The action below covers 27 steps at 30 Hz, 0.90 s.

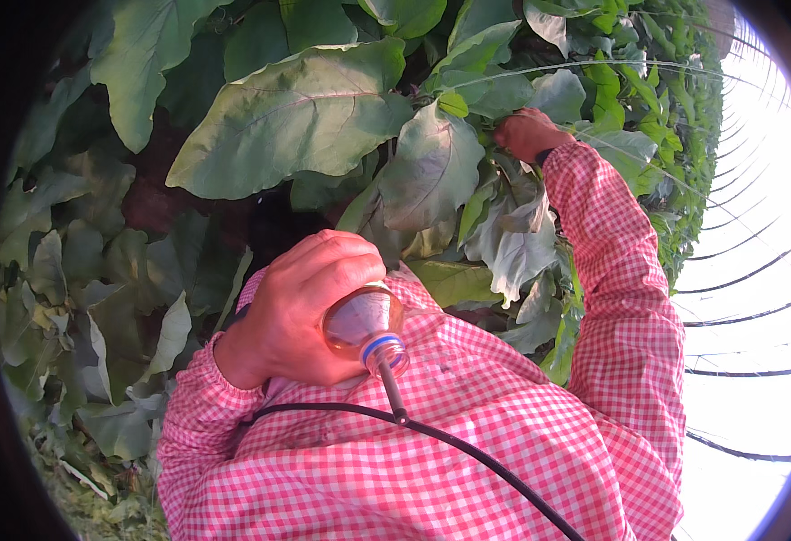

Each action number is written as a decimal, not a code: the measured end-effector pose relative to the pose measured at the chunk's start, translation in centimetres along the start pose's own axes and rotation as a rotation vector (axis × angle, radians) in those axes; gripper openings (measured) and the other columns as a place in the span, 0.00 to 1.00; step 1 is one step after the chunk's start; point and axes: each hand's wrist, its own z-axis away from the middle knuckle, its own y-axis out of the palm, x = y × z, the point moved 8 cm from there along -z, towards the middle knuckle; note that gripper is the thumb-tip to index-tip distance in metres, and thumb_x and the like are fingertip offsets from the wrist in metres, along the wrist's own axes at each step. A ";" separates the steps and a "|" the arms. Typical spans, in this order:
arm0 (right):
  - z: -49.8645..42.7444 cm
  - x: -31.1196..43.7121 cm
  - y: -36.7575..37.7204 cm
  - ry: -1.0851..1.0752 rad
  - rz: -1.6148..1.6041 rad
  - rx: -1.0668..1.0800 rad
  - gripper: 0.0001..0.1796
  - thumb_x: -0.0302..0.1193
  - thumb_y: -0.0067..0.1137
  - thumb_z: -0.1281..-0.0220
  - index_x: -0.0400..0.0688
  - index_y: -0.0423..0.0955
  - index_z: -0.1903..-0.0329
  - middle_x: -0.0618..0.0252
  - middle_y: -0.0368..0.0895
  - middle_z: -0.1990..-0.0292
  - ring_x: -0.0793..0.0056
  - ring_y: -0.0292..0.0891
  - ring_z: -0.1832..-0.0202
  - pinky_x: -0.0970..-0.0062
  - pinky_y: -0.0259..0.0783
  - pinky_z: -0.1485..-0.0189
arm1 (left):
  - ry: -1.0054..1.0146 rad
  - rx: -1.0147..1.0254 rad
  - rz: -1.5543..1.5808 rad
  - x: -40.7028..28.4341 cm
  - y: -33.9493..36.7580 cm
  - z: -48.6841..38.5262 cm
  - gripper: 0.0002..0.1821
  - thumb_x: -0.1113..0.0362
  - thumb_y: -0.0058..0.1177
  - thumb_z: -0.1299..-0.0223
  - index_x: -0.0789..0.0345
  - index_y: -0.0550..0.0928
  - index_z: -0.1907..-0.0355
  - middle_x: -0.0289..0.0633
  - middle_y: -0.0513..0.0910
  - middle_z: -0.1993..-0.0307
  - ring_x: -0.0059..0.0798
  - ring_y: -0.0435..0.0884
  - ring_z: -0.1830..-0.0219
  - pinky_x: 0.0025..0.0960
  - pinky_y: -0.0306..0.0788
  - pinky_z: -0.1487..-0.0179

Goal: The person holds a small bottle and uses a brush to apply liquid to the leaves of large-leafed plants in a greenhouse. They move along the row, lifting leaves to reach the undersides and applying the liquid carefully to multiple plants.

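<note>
Against my checked sleeve and chest, my left hand (300,304) is wrapped around a clear plastic bottle (363,318) holding amber liquid. The bottle has no cap, and its mouth faces up toward me with a blue ring around the neck. A thin dark stick (392,392) pokes out of the mouth. Farther out, my right hand (530,135) reaches in among the leaves of a tall plant, probably eggplant, its fingers curled. Leaves hide the fingertips, so whatever they touch cannot be made out. A large broad leaf (294,115) and a drooping leaf (432,166) hang between the hands.
Thin strings (571,64) run through the foliage near my right hand. A black cord (476,456) crosses my pink checked garment (395,487). Dense leaves (111,270) fill the left side. Curved hoops (747,321) of a bright greenhouse-like cover show at right.
</note>
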 end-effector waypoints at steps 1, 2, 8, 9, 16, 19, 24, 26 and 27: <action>0.2 0.6 -0.4 -0.034 0.064 -0.060 0.12 0.35 0.60 0.33 0.51 0.92 0.57 0.57 0.93 0.55 0.53 0.84 0.42 0.53 0.77 0.40 | 0.003 0.009 -0.007 -0.3 0.1 -0.1 0.35 0.64 0.86 0.60 0.69 0.82 0.48 0.51 0.86 0.55 0.52 0.88 0.55 0.47 0.83 0.50; 0.6 1.2 -1.0 -0.078 0.132 -0.130 0.11 0.34 0.61 0.35 0.52 0.91 0.59 0.58 0.92 0.57 0.54 0.83 0.42 0.55 0.76 0.41 | 0.011 0.019 -0.014 -0.7 0.3 -0.3 0.35 0.65 0.86 0.60 0.69 0.82 0.48 0.51 0.86 0.55 0.52 0.88 0.55 0.46 0.83 0.50; 2.3 3.3 -1.8 -0.021 0.377 -0.199 0.12 0.35 0.60 0.34 0.53 0.93 0.60 0.70 0.93 0.57 0.64 0.76 0.37 0.60 0.71 0.38 | 0.000 0.041 -0.052 -2.9 1.0 -1.3 0.35 0.67 0.84 0.62 0.69 0.82 0.47 0.52 0.86 0.55 0.51 0.89 0.54 0.44 0.84 0.50; 2.6 3.6 -1.9 -0.025 0.384 -0.222 0.12 0.35 0.61 0.34 0.53 0.93 0.60 0.70 0.93 0.57 0.64 0.76 0.38 0.59 0.70 0.38 | -0.011 0.046 -0.054 -3.1 1.2 -1.5 0.35 0.67 0.84 0.62 0.69 0.82 0.47 0.52 0.86 0.54 0.50 0.89 0.54 0.43 0.84 0.49; 7.4 4.0 -5.5 -0.026 0.307 -0.361 0.08 0.35 0.62 0.33 0.53 0.90 0.61 0.72 0.93 0.57 0.64 0.78 0.39 0.58 0.71 0.42 | -0.060 0.092 -0.010 -3.8 1.6 -2.1 0.39 0.68 0.86 0.62 0.69 0.82 0.42 0.52 0.87 0.48 0.44 0.89 0.49 0.40 0.83 0.45; 13.3 8.0 -8.5 -0.193 0.144 -0.609 0.06 0.32 0.65 0.38 0.49 0.87 0.60 0.66 0.90 0.64 0.61 0.83 0.48 0.58 0.74 0.47 | -0.062 0.105 -0.027 -4.2 1.5 -2.1 0.44 0.67 0.87 0.63 0.70 0.79 0.39 0.54 0.87 0.45 0.45 0.88 0.43 0.45 0.81 0.39; 19.1 12.3 -8.0 -0.475 -0.594 -0.151 0.26 0.48 0.69 0.27 0.42 0.84 0.40 0.53 0.92 0.61 0.46 0.89 0.55 0.53 0.81 0.52 | -0.028 0.033 -0.014 -4.9 0.4 -2.1 0.44 0.67 0.88 0.63 0.69 0.81 0.38 0.51 0.86 0.43 0.38 0.88 0.44 0.37 0.82 0.41; 19.3 12.4 -8.9 -0.345 -0.607 -0.296 0.32 0.50 0.75 0.31 0.43 0.82 0.34 0.53 0.93 0.58 0.48 0.90 0.54 0.56 0.82 0.51 | -0.052 -0.005 -0.017 -5.3 0.0 -1.6 0.45 0.67 0.88 0.63 0.69 0.81 0.37 0.50 0.85 0.41 0.35 0.88 0.44 0.36 0.81 0.40; 19.5 12.5 -9.7 -0.312 -0.701 -0.427 0.28 0.43 0.76 0.31 0.40 0.82 0.37 0.53 0.92 0.57 0.52 0.90 0.57 0.58 0.82 0.52 | -0.067 -0.026 -0.014 -5.5 -0.2 -1.4 0.45 0.67 0.89 0.63 0.69 0.81 0.37 0.50 0.85 0.41 0.34 0.87 0.44 0.36 0.81 0.40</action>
